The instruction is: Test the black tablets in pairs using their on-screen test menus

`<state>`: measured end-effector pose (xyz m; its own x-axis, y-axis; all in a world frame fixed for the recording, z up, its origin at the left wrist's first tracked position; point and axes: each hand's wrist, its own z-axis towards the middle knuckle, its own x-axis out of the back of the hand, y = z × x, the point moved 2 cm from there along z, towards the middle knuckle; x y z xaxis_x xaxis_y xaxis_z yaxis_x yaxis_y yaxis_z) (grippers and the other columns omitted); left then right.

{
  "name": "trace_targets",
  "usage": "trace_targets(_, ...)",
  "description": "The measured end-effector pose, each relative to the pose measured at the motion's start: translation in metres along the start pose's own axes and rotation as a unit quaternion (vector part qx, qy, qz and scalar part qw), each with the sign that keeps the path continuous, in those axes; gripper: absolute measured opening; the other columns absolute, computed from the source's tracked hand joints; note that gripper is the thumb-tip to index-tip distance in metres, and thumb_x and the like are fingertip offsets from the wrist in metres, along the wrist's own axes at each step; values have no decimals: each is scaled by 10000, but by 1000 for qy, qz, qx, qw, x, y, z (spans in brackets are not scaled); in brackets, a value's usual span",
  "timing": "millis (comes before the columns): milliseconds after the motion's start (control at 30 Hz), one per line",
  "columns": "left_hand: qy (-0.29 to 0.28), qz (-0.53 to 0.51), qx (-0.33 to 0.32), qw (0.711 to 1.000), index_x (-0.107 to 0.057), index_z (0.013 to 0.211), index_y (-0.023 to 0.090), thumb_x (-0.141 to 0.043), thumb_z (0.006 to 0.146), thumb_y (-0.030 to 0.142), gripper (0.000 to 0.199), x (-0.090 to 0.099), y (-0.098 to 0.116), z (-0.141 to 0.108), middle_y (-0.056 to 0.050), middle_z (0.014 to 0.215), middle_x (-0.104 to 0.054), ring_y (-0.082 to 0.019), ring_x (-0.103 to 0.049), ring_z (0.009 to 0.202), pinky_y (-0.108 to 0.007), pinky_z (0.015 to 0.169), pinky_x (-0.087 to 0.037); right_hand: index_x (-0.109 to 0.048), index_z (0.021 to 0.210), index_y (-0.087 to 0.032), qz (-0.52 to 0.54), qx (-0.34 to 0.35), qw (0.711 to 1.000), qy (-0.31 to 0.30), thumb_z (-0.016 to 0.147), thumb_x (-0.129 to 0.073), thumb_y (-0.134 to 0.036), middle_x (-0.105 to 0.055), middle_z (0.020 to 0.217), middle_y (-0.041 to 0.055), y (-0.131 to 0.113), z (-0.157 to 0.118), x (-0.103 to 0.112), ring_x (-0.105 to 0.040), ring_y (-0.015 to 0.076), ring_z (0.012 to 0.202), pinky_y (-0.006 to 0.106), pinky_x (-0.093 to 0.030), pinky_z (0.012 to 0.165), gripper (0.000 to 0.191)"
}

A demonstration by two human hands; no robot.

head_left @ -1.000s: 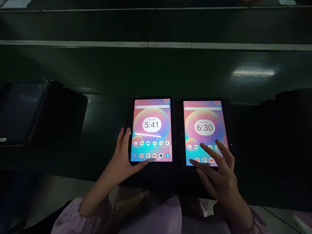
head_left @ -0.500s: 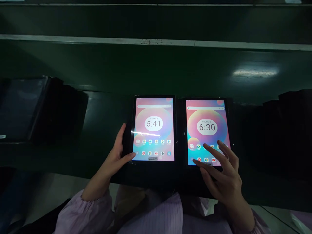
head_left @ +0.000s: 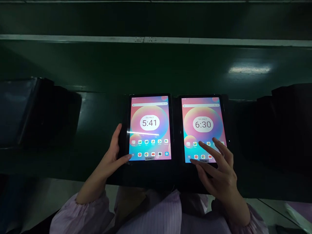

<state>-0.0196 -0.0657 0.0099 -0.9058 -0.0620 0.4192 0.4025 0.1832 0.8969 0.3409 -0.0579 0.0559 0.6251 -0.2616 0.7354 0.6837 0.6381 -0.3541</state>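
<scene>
Two lit tablets lie side by side on the dark green bench. The left tablet (head_left: 149,110) reads 5:41, and a streak of light reflects across its screen. My left hand (head_left: 114,156) holds it by the lower left edge, the thumb on the bottom corner and the other fingers along the side. On the right tablet (head_left: 203,109) the clock reads 6:30. Over its lower part hovers or rests my right hand (head_left: 219,169), fingers spread, covering some app icons; I cannot tell which fingertips touch the glass. Each tablet has a small label at its bottom edge.
Stacked dark devices (head_left: 14,110) stand at the left end of the bench (head_left: 146,71). Another dark stack (head_left: 292,126) is at the right, hard to make out in the gloom. A pale strip (head_left: 97,39) runs across behind.
The view has shifted slightly, so both tablets and hands appear a little further left. The left screen's colours look deeper. My hands keep nearly the same pose on the tablets.
</scene>
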Motion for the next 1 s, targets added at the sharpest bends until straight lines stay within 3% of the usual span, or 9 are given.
trace_targets(200, 21, -16, -3, 1000, -299, 1754, 345, -850, 833, 626, 1110, -2, -4, -3, -72, 1888, -178, -417, -47, 1734, -610, 1376, -198, -834, 1048, -257, -10, 4, 1000, -9, 994, -685, -114, -727, 1447, 87, 2, 2, -3, -508, 388, 1538, 544, -596, 1075, 213)
trace_targets(367, 8, -12, -7, 1000, -261, 1761, 376, -803, 900, 581, 1038, 0, -11, -4, -39, 1901, -121, -396, -75, 1735, -583, 1373, -235, -814, 1046, -251, -7, 15, 1000, 1, 988, -704, -114, -730, 1427, 85, 7, 3, -1, -526, 389, 1530, 541, -602, 1077, 185)
trace_targets(700, -20, 3, 21, 1000, -210, 1775, 335, -849, 838, 670, 1182, 3, 4, 2, -105, 1898, -104, -448, -44, 1727, -658, 1358, -228, -783, 1053, -242, 2, 7, 1000, 11, 1023, -669, -106, -724, 1418, 91, 8, 3, 4, -492, 339, 1570, 496, -583, 1099, 180)
trace_targets(833, 6, -13, 16, 1000, -313, 1746, 358, -867, 832, 647, 1108, 3, -2, -1, -93, 1883, -195, -445, -41, 1728, -675, 1355, -238, -781, 1057, -237, 5, 18, 1000, 8, 1039, -666, -124, -717, 1404, 105, 11, 6, 2, -460, 324, 1596, 497, -549, 1150, 162)
trace_targets(1000, 100, -91, -47, 990, -570, 1597, 351, -903, 804, 619, 901, 0, -9, 19, -99, 1759, -476, -414, -222, 1710, -644, 1377, -203, -788, 1007, -218, 13, 25, 1000, 8, 1033, -668, -118, -734, 1379, 123, 7, 12, -1, -485, 345, 1576, 514, -565, 1148, 158)
